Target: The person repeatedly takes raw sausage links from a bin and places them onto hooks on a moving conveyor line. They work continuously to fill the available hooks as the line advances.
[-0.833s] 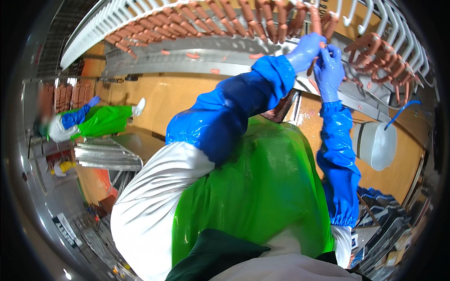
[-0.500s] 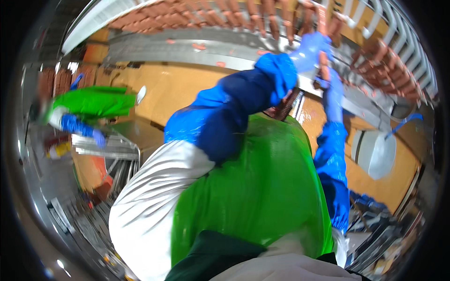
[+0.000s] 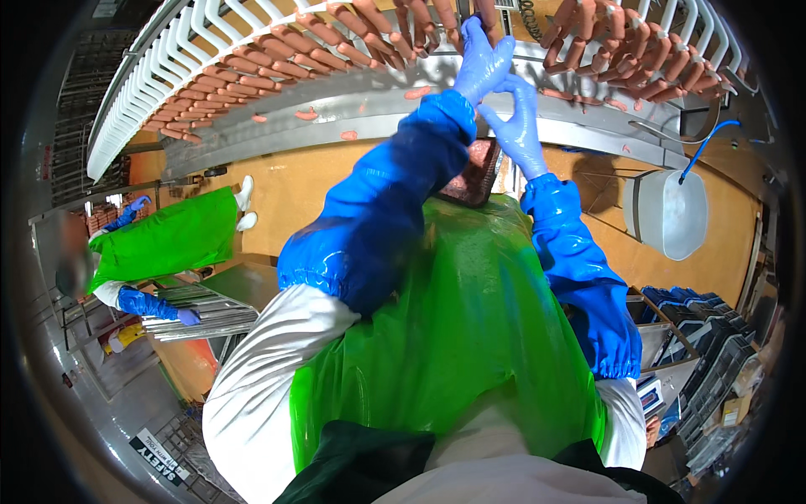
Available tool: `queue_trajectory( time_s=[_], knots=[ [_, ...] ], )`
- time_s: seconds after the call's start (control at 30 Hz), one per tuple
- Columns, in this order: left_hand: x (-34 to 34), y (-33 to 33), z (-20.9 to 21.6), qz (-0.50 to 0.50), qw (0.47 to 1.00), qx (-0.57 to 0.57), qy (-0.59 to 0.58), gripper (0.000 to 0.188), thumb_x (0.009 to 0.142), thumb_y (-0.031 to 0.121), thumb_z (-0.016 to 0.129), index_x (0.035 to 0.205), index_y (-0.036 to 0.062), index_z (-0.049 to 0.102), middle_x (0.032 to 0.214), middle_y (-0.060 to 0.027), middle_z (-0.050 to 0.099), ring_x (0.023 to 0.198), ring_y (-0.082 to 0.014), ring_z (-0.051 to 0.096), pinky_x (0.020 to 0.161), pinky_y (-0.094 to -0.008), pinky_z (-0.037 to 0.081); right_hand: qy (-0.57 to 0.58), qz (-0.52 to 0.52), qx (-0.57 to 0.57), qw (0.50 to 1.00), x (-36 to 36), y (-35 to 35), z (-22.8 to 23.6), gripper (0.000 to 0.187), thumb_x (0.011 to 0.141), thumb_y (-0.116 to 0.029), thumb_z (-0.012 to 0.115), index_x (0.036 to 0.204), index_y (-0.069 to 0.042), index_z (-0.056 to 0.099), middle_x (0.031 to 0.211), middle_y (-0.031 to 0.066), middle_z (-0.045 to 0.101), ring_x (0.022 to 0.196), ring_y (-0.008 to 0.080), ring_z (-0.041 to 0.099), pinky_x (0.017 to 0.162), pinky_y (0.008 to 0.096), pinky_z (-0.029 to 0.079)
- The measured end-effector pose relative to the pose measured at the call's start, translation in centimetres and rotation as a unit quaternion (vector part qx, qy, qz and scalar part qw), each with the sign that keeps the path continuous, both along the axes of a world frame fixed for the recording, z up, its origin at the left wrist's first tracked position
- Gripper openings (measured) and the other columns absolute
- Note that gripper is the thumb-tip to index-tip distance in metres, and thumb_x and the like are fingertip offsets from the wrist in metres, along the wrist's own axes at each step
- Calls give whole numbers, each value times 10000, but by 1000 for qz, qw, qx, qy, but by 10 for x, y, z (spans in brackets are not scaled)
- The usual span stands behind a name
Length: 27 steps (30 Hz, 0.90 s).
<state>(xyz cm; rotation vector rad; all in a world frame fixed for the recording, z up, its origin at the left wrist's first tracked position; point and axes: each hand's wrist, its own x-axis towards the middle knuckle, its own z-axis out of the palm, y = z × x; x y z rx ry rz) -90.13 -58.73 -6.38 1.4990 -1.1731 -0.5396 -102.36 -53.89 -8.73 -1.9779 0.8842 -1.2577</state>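
Observation:
My left hand (image 3: 484, 65), in a blue glove, reaches up to the hanging sausages at the top middle. Its fingers point away from me with the thumb apart, and I see nothing held. Just below and to the right, my right hand (image 3: 516, 130) has its thumb and forefinger spread, with nothing visible between them. Linked sausages (image 3: 294, 40) hang from a row of white hooks (image 3: 159, 77) on the left. More sausage links (image 3: 588, 46) hang to the right of my hands. A metal ledge (image 3: 277, 130) with loose sausage pieces on it runs beneath.
A dark-rimmed container (image 3: 473, 178) with reddish contents is just beyond my green apron. At right stand a whitish bin (image 3: 672, 214) with a blue strap and stacked dark trays (image 3: 709, 349). At left, a person in a green apron (image 3: 168, 235) touches a metal rack (image 3: 210, 315).
The view has turned, and both hands now appear further left and higher. The sausage link seen between my hands earlier no longer shows there. The right thumb and forefinger are now clearly spread.

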Motion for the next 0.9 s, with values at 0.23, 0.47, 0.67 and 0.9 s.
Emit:
queue_trajectory(
  time_s=[0.23, 0.47, 0.67, 0.9],
  knots=[
    [-5, 6, -25, -13, 1000, -9, -5, 389, 893, 213, 567, 1196, 20, 418, 1038, -123, 523, 943, -197, 518, 884, -349, 426, -121, 36, 234, 964, -21, -46, -13, 381, 1004, -314, 462, 1234, -15, 518, 1169, 96, 557, 1068, 173, 504, 956, 319, 390],
    [9, -5, -1, -107, 985, 82, 110, 425, 888, 223, 564, 1229, 22, 411, 1061, -106, 539, 980, -187, 518, 885, -338, 424, -89, 47, 247, 964, -24, -57, -5, 382, 1023, -313, 410, 1232, -16, 530, 1225, 106, 549, 1145, 177, 490, 1008, 325, 357],
    [-20, 5, -1, -148, 920, -21, 363, 153, 924, 199, 488, 940, 54, 535, 763, -43, 498, 694, -142, 487, 628, -259, 412, -132, 66, 214, 966, -16, -56, -10, 443, 1035, -367, 338, 1237, -24, 530, 1184, 89, 571, 1113, 186, 509, 1002, 332, 364],
    [2, 27, 39, -141, 845, -13, 515, 171, 936, 181, 476, 852, 53, 552, 769, -51, 544, 757, -212, 538, 732, -332, 466, -179, 171, 483, 840, -14, -15, 8, 397, 1006, -400, 435, 1084, -32, 562, 751, 55, 594, 670, 126, 563, 660, 265, 464]
  ],
)
